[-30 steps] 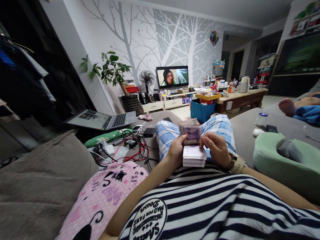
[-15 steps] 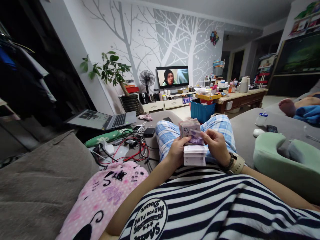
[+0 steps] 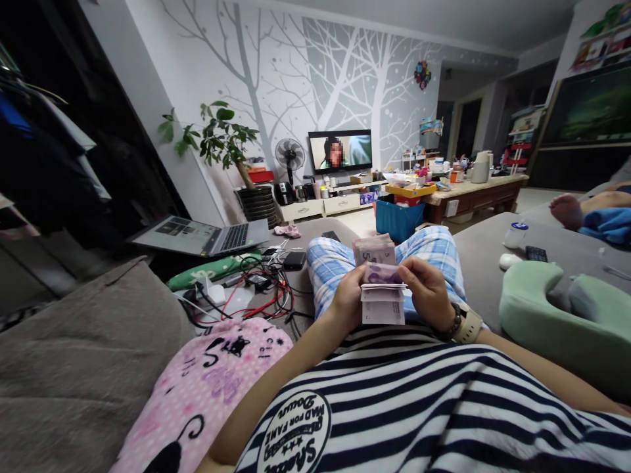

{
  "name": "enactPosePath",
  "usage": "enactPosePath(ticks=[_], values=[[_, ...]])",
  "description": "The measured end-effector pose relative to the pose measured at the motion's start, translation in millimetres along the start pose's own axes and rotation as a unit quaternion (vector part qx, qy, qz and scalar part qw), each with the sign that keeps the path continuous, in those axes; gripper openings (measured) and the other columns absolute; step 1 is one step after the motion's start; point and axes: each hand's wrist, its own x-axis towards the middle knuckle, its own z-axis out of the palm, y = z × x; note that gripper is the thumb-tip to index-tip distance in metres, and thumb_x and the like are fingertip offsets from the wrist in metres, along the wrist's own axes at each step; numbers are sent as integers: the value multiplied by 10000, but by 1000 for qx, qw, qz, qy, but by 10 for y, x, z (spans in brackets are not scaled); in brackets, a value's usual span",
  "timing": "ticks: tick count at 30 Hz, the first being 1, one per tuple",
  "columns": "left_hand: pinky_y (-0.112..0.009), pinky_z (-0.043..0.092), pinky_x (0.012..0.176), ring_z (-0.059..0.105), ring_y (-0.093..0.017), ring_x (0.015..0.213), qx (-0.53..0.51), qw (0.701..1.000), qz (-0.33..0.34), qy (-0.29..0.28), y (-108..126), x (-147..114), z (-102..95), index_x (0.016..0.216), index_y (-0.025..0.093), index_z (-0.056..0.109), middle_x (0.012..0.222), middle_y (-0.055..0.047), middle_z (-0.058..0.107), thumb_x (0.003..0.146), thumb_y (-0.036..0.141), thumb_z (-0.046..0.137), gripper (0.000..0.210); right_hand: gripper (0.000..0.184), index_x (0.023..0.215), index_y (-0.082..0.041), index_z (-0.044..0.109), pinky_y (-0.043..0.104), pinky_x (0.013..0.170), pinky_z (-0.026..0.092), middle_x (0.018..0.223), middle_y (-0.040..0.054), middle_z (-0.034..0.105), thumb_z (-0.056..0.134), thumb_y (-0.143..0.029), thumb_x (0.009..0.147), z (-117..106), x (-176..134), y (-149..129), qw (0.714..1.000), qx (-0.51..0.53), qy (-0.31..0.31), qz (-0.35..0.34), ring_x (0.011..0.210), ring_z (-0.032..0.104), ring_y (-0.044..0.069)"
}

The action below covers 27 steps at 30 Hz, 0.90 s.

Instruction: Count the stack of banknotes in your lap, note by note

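Observation:
A stack of purple banknotes (image 3: 382,274) is held over my lap, its far part standing up with a 5 printed on it and its near part folded down toward my shirt. My left hand (image 3: 349,295) is closed around the left side of the stack, thumb on top. At the right edge, my right hand (image 3: 424,286) pinches the corner of a note between thumb and fingers. Below the fingers, the near ends of several notes (image 3: 383,312) hang over the striped shirt. Blue checked trousers (image 3: 325,259) lie under both hands.
Left of my legs lie tangled cables (image 3: 266,289), a black power bank or similar box (image 3: 294,261) and an open laptop (image 3: 211,238). A green neck pillow (image 3: 530,305), white mouse (image 3: 510,261) and remote (image 3: 536,253) rest on the right. Another person's foot (image 3: 566,210) shows beyond.
My right hand has brought a note down toward me, and the upper note now lies flatter across the stack. The left hand keeps its hold with little movement.

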Motion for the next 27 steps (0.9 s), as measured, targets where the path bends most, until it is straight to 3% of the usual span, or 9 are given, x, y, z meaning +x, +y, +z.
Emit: enactPosePath(ticks=[4,10,18,27], values=[[-342,587,744,746,-252,773,-6,1000,-28,-11,23,-24,27,984,87,735,805,-94,772,855,276,687,234,292,770,-210,632,289,578,374,643,-19,530,569,-413,971,1,-12,-18,1000,3,-14,-9,594,452,143],[-354,593,757,749,-249,762,2,999,-32,27,37,-41,54,1027,74,732,781,-98,774,928,227,550,258,254,788,-210,642,282,580,391,643,-21,541,578,-379,966,2,-4,-30,1000,11,-17,-12,598,475,140],[-367,598,755,751,-263,771,3,999,-41,-4,47,-61,39,1104,71,716,846,-112,784,912,244,590,287,268,781,-210,647,280,568,410,630,-19,557,585,-407,952,2,-4,-44,1000,11,-13,-2,583,486,140],[-360,590,767,747,-239,741,-26,998,-56,23,61,-80,91,1167,63,692,834,-116,777,978,205,443,344,242,781,-210,647,284,569,410,633,-18,567,591,-377,947,-2,0,-51,1000,15,-16,-8,579,484,137]])
